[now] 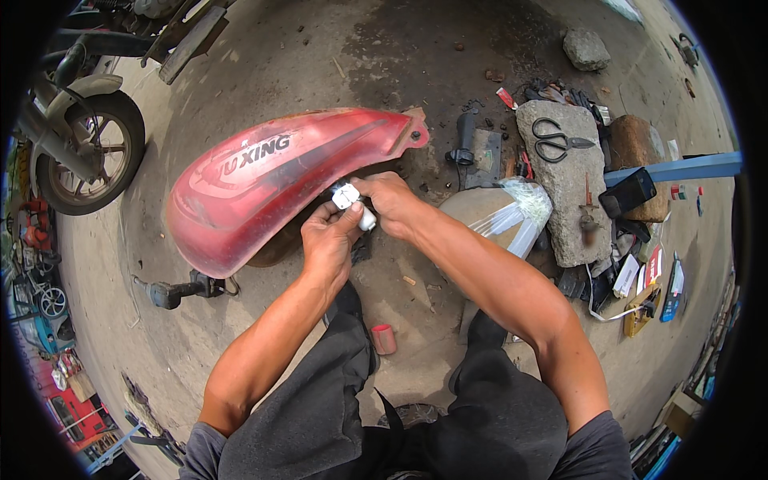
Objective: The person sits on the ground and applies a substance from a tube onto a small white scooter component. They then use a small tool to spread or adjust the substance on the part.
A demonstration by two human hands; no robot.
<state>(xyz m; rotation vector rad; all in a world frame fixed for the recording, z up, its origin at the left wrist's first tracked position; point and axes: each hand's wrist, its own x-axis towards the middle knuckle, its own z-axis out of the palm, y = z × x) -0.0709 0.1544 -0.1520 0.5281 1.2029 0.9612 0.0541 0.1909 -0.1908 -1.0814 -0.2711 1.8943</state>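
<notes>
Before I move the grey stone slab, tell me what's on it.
On the slab lie black scissors and a rusty tool. A black phone overlaps its right edge; whether it rests there is unclear. Stone beneath them is hidden.

A small, squarish white piece [346,196] with thin dark marks on its pale face is held up by the thumb and fingers of the left hand [330,234], with the right hand [390,202] close against its upper right side. Just below it, a rounded, tube-like white part [368,218] is seen tilted; whether the two are joined cannot be told. Both are held beside the lower edge of a red tank [276,184].
</notes>
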